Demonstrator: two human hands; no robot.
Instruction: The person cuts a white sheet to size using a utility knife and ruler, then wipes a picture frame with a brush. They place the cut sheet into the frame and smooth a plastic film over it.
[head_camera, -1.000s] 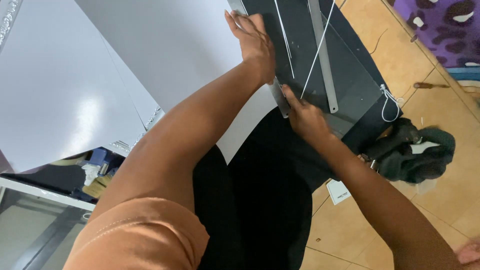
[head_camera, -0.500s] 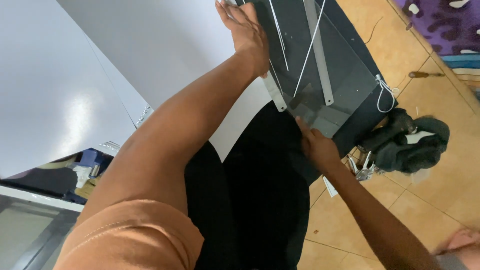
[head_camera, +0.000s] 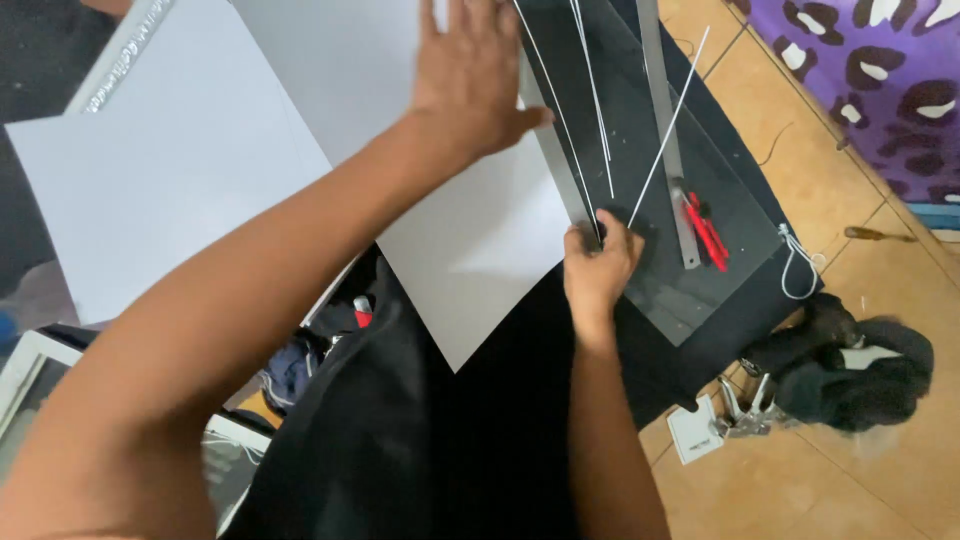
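My left hand (head_camera: 470, 85) lies flat, fingers spread, on a large white sheet (head_camera: 480, 235), its thumb reaching a grey straightedge (head_camera: 553, 150) along the sheet's right edge. My right hand (head_camera: 598, 265) is closed at the near end of that straightedge, pinching the ends of thin white strips (head_camera: 655, 150) that lie across a dark mat (head_camera: 720, 270). To the right on the mat lie a long metal ruler (head_camera: 662, 120) and a red cutter (head_camera: 706, 232).
A second white sheet (head_camera: 170, 190) lies to the left. Black cloth (head_camera: 450, 450) hangs below the sheets. On the tiled floor (head_camera: 860, 210) are a dark bundle of fabric (head_camera: 860, 375), metal clips (head_camera: 745, 410) and a purple spotted fabric (head_camera: 880, 80). A white cord (head_camera: 797, 265) loops at the mat's corner.
My right hand has come back up from below the mat's edge to the strip ends and closed there. The left hand has stayed pressed on the white sheet.
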